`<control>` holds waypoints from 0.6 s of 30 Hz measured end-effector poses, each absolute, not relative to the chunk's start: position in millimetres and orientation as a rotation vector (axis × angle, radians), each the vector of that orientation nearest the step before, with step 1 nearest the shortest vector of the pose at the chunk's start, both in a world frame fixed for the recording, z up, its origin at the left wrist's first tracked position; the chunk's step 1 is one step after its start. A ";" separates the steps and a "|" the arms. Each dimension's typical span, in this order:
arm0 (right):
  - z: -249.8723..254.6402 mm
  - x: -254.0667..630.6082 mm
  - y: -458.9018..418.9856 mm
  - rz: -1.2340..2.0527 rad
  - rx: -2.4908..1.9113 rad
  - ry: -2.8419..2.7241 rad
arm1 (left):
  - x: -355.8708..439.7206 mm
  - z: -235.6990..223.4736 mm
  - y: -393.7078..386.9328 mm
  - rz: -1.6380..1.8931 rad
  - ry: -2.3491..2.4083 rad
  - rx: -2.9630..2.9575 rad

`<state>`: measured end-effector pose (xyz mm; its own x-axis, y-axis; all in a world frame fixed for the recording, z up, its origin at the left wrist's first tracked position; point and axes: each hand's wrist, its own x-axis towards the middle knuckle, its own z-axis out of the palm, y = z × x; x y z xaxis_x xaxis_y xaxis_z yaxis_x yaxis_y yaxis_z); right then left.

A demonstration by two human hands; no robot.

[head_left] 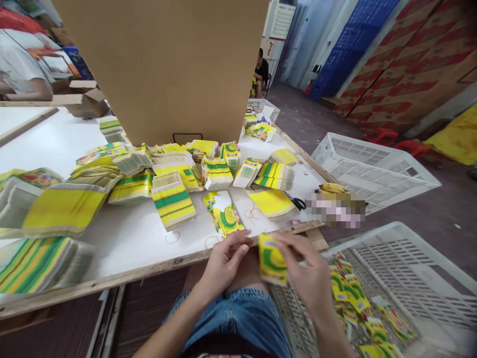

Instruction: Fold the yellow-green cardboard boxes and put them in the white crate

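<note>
My right hand (311,271) grips a small stack of yellow and green printed packets (272,258) just below the table's front edge, above my lap. My left hand (225,261) is close on the stack's left side, its fingers curled and pinched together near the edge of the white table (122,238); what they hold, if anything, is too small to see. A loose rubber band (172,237) lies on the table near it. Another small stack of packets (225,214) lies on the table just beyond my hands.
Several stacks of yellow-green packets (171,199) cover the table in front of a tall cardboard sheet (164,64). Scissors (297,202) lie at the table's right. A white crate (391,288) holding bundled packets stands at my right, another white crate (372,169) behind it. A person (261,72) sits far back.
</note>
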<state>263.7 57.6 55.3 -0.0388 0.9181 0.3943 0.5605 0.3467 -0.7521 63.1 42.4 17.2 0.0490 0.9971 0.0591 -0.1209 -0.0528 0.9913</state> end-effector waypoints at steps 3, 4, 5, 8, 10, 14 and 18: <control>58.2 290.0 67.5 -0.073 -1.495 -1.677 | 49.3 7.8 46.8 1.282 1.290 1.298; 55.1 291.9 72.7 -0.136 -1.519 -1.693 | 44.4 3.3 48.8 1.274 1.381 1.352; 49.4 289.0 78.5 -0.121 -1.527 -1.735 | 40.2 -1.5 50.7 1.254 1.447 1.402; 21.2 254.4 97.5 0.193 -1.523 -1.912 | 33.8 -15.5 55.0 1.204 1.519 1.482; 0.3 221.1 109.8 0.404 -1.584 -1.964 | 33.6 -21.9 55.6 1.198 1.519 1.483; -24.0 174.2 126.5 0.494 -1.622 -1.914 | 34.1 -26.3 54.1 1.201 1.498 1.459; -23.5 169.7 129.7 0.575 -1.565 -1.824 | 32.6 -24.5 54.4 1.243 1.464 1.366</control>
<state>169.7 129.7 -23.5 -0.0683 0.9783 0.1956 0.6895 0.1880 -0.6994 32.6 54.4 -24.5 -0.1339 0.9876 0.0825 0.2418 -0.0482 0.9691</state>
